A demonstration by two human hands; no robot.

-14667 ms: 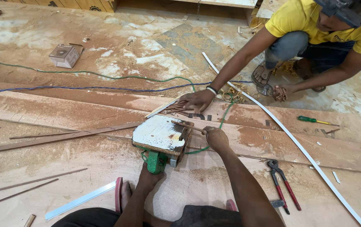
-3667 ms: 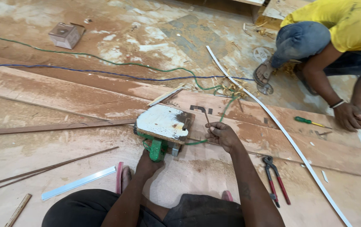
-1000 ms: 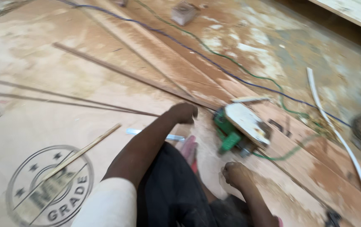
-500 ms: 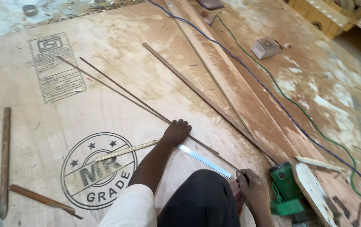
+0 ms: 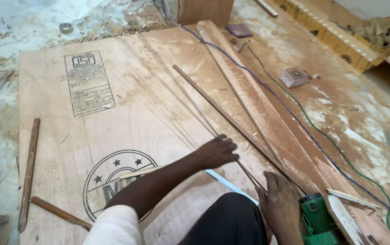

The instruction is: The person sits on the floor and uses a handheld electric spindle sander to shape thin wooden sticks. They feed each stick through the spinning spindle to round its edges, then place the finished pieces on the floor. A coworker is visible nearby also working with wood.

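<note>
Plywood sheet point(image 5: 113, 122), left hand point(image 5: 215, 152) fingers flat on thin strips point(image 5: 195, 115) running diagonally away, right hand point(image 5: 280, 204) flat.

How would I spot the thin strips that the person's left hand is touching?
Start at the big stamped plywood sheet on the floor. Beside its printed circle, the left hand rests on a pair of thin dark wooden strips, far slimmer than the broad plank to their right.

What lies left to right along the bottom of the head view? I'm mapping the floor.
Upright brown wooden stick → short dark wooden stick → left hand → right hand → green power tool.
</note>
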